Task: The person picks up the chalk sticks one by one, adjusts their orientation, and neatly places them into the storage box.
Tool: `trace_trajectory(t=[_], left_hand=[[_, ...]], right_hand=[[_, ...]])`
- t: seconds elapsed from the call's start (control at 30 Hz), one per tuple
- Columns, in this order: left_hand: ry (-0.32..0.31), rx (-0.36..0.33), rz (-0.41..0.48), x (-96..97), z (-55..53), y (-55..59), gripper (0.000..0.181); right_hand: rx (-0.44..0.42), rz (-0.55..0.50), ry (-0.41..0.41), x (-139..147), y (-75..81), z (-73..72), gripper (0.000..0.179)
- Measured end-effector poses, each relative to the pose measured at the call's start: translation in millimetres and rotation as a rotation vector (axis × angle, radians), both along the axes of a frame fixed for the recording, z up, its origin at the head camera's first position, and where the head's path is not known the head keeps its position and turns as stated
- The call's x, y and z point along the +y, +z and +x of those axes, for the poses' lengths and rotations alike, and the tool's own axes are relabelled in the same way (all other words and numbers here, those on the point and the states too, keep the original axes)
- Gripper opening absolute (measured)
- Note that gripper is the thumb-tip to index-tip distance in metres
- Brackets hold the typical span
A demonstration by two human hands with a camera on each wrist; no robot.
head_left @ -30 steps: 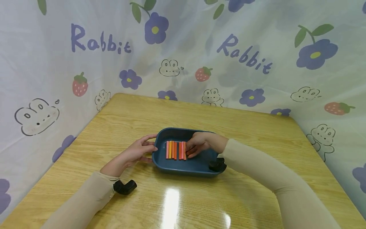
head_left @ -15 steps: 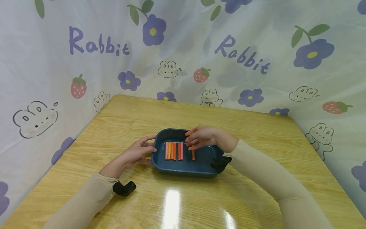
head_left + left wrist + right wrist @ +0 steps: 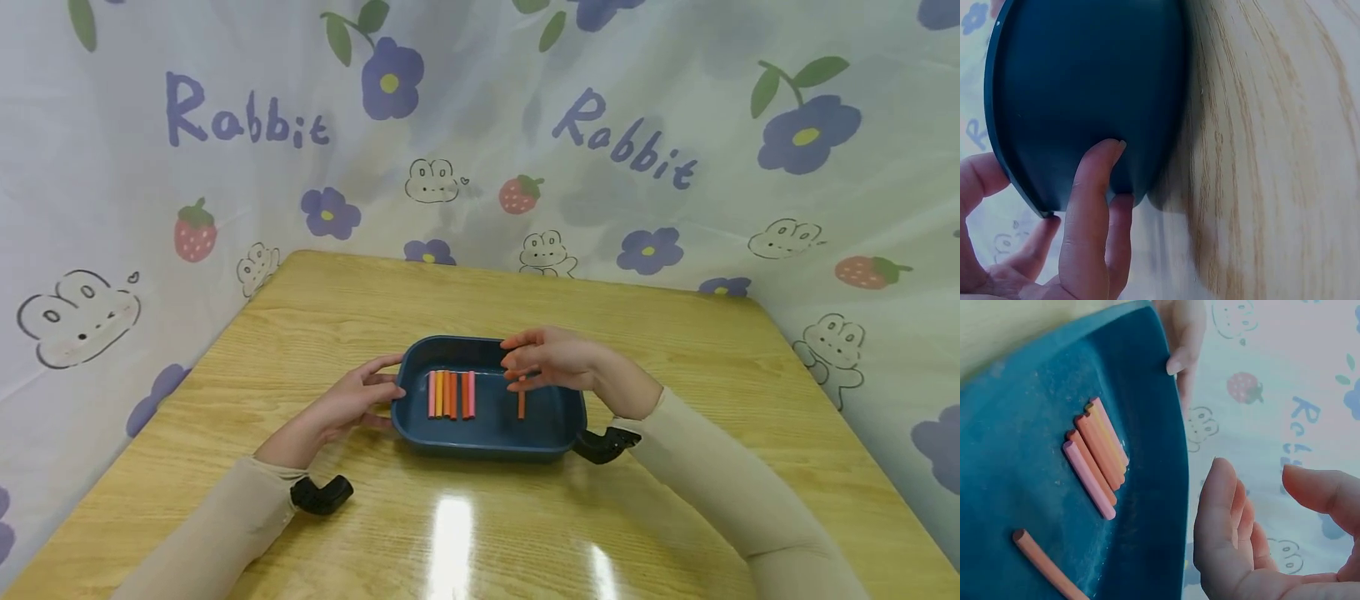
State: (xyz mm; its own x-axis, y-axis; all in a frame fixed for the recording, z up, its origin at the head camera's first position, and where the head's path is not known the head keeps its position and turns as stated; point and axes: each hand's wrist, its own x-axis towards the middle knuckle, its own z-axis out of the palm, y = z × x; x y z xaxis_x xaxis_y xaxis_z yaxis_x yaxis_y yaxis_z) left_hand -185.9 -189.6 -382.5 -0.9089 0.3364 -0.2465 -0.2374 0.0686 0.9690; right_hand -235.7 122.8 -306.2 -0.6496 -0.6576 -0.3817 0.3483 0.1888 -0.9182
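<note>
A dark blue tray (image 3: 480, 450) stands on the table. Inside, several pink, yellow and orange chalk sticks (image 3: 453, 397) lie side by side toward its left, with a narrow gap before the last two. One orange chalk stick (image 3: 521, 407) lies by itself farther right, its far end hidden behind my hand in the head view. My left hand (image 3: 351, 400) holds the tray's left end, thumb over the rim and fingertips against the outer wall (image 3: 1072, 94). My right hand (image 3: 558, 360) hovers above the tray's right half, fingers loosely spread and thumb apart, with nothing between them (image 3: 1247, 550).
The wooden table (image 3: 360, 308) extends around the tray on all sides. A white curtain (image 3: 480, 100) printed with rabbits, flowers and strawberries hangs behind and beside it. A black wrist piece (image 3: 609, 444) on the right sleeve overlaps the tray's near right corner.
The lone orange chalk stick has shifted right, away from the row. My right hand has risen from the sticks and moved right, its fingers spreading. My left hand stays on the tray.
</note>
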Motion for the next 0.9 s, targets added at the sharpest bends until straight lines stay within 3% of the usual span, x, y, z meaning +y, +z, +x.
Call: trace_trajectory(t=[0.4,0.67,0.9], left_hand=[[-0.013,0.002,-0.004,-5.1,-0.5,-0.6,0.067],[-0.021,-0.001,-0.002,-6.1,-1.0,1.0,0.067],[-0.005,-0.003,-0.011,-8.3,0.8,1.0,0.065]], right_hand=[[0.056,-0.044,-0.103,32.5,-11.0,16.9,0.051],[0.086,-0.129,-0.142,57.2,-20.8,24.5,0.048],[0.093,-0.126,-0.221,71.4,-31.4,28.8,0.05]])
